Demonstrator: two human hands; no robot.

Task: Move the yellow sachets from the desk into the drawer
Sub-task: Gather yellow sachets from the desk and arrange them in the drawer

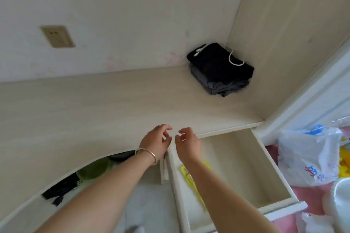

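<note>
**Over the desk edge, both hands empty**

Above the front edge of the desk (94, 104), the left hand (156, 141) and right hand (187, 144) hover close together, fingers loosely curled, holding nothing. Yellow sachets (186, 173) lie inside the open drawer (265, 159), partly hidden beneath the right forearm. Folded dark clothes (219, 72) sit in the far corner.

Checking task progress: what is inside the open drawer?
Yellow sachets lie in the drawer near its left wall, partly hidden under the right forearm. The rest of the visible floor looks bare.
</note>
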